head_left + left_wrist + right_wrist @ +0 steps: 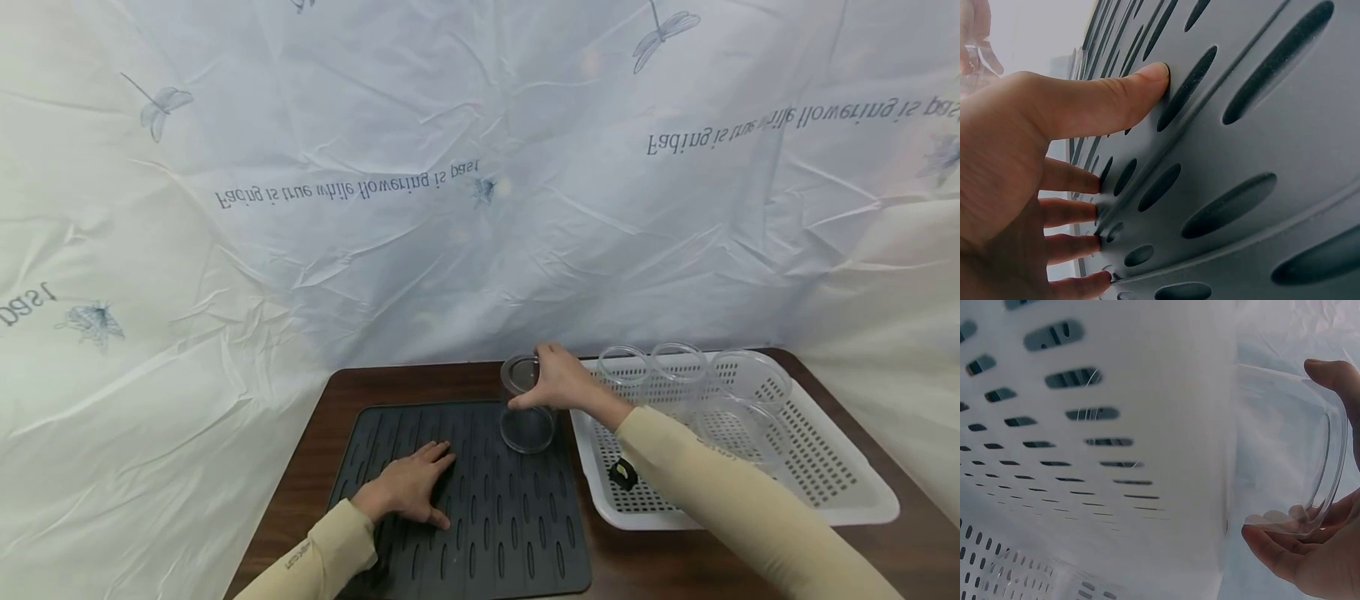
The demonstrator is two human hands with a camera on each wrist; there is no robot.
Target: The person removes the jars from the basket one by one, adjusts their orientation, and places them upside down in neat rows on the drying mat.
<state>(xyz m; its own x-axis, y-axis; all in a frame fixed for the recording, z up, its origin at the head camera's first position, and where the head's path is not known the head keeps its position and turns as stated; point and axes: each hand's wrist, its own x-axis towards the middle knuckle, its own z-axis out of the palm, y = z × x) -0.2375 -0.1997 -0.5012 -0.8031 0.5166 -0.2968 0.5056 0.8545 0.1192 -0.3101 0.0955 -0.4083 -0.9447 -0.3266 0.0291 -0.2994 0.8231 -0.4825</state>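
A pale, creased sheet printed with lettering and dragonflies hangs beyond a dark wooden desk, on which lies a ribbed grey mat. The cup is at the mat's far right corner, seemingly mouth down; whether it bears on the mat is hard to tell. A person's right grip pinches it, thumb on one side and fingers on the other. The left grip is spread over the middle of the mat, holding nothing, its fingertips apparently resting there.

The cup's smooth, clear wall could slide out of the fingers if the hold loosens. It stands close to the basket just right of the mat, so a sideways swing could knock the two together. The right sleeve crosses above the basket and might catch a rim if lowered. A push from the left could shift the mat under the cup.

Counted: one mat, one basket, apparently one cup in hand, two sleeves. The basket holds two small cups, at least one wider bowl, its outlines overlapping too much for certainty, and apparently one small dark thing, unidentifiable.
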